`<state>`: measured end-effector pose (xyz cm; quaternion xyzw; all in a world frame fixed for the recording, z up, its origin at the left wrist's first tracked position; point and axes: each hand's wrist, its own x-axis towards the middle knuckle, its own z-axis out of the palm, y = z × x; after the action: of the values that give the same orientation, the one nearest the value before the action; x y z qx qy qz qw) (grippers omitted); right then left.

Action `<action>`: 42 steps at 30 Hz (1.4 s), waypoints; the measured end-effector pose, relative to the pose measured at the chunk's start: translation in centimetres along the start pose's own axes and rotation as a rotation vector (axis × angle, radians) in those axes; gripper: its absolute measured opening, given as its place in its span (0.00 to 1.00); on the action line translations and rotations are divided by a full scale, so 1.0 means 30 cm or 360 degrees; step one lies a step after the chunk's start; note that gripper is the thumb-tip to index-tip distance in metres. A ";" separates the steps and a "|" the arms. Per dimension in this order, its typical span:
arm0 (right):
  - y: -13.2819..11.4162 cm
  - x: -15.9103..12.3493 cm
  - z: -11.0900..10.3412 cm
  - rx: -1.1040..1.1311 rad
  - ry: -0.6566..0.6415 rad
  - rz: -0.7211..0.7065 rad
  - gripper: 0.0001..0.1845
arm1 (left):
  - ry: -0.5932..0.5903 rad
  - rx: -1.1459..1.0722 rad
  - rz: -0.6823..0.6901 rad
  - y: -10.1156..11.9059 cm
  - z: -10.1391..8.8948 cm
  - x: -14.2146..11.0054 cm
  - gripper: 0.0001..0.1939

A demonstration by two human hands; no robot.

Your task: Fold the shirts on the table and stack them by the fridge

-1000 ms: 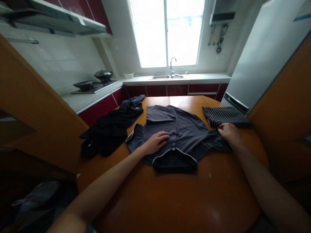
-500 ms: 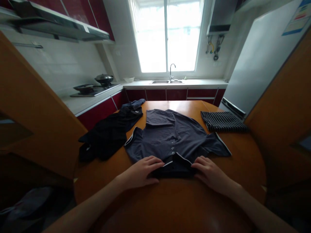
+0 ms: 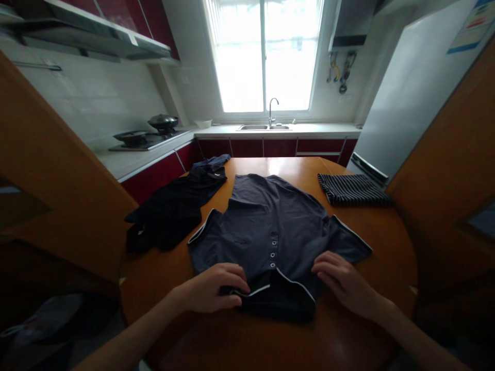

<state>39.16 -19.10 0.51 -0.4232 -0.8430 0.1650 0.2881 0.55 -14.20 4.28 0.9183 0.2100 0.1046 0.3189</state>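
A dark grey short-sleeved shirt (image 3: 251,226) lies spread in the middle of the wooden tabletop (image 3: 286,340), with its collar (image 3: 296,296) at the near end and its hem at the far end. White piping edges the collar and both sleeves, one sleeve pointing left and the other right. Three pale buttons (image 3: 273,255) run in a line down the front, just beyond the collar.

Of the two hands, the left hand (image 3: 222,286) is nearly closed, thumb and fingers pinching the left part of the collar, where the white edge bends. The right hand (image 3: 342,281) is half open with its fingers curved at the right shoulder of the shirt, just beside the collar; whether it grips any cloth there, I cannot tell.

To the left of the shirt, black clothing (image 3: 174,206) lies in a loose heap, with a bluish garment (image 3: 212,162) at its far end. On the far right of the tabletop sits a folded striped cloth (image 3: 351,189), black with pale lines, apart from the right sleeve.

Farther off, a sink (image 3: 253,127) with a tall faucet (image 3: 271,111) stands below a bright window (image 3: 242,62). A lidded pan (image 3: 163,122) is on the stove (image 3: 154,140) at the left, and a refrigerator (image 3: 406,87) stands at the right.
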 end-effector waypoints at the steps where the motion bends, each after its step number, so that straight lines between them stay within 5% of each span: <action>1: 0.047 -0.004 -0.010 -0.0137 0.0204 0.0154 0.14 | 0.0062 -0.0010 -0.0034 -0.009 -0.003 0.001 0.13; 4: 0.208 -0.023 -0.050 -0.0685 0.0648 0.0749 0.20 | 0.0400 0.0179 -0.0150 -0.058 -0.005 0.018 0.15; 8: 0.359 -0.058 -0.093 -0.0856 0.0506 0.1246 0.30 | 0.0569 0.0519 -0.0242 -0.121 0.023 0.040 0.20; 11: 0.396 -0.075 -0.130 -0.0539 0.0438 0.1286 0.24 | 0.0411 0.0691 -0.0271 -0.142 0.048 0.036 0.27; 16: 0.398 -0.093 -0.257 -0.0138 0.0723 0.1343 0.17 | 0.0261 0.0784 -0.0311 -0.155 0.059 0.030 0.28; 20: 0.408 -0.120 -0.314 -0.0106 0.0758 0.1357 0.19 | 0.0221 0.0796 -0.0345 -0.164 0.059 0.035 0.28; 24: 0.413 -0.150 -0.272 -0.0379 0.0576 0.1362 0.20 | 0.0311 0.0683 -0.0295 -0.149 0.054 0.035 0.24; 29: 0.252 -0.155 -0.167 -0.0815 0.0724 0.0909 0.14 | 0.0286 0.0398 -0.0091 -0.061 0.055 0.019 0.22; 32: 0.066 -0.133 -0.077 -0.0457 0.0398 0.0409 0.11 | 0.0156 0.0401 -0.0027 -0.009 0.070 0.013 0.33; 35: -0.085 -0.104 0.020 -0.0314 0.0080 0.0200 0.19 | 0.0118 0.0528 -0.0041 0.018 0.086 0.008 0.40; 42: -0.135 -0.058 0.100 -0.0416 0.0126 -0.0081 0.10 | 0.0146 0.0710 0.0157 0.025 0.088 -0.025 0.29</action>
<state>35.63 -22.99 -0.32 -0.4419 -0.8558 0.0296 0.2675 0.97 -16.50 2.65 0.9695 0.1970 0.1126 0.0926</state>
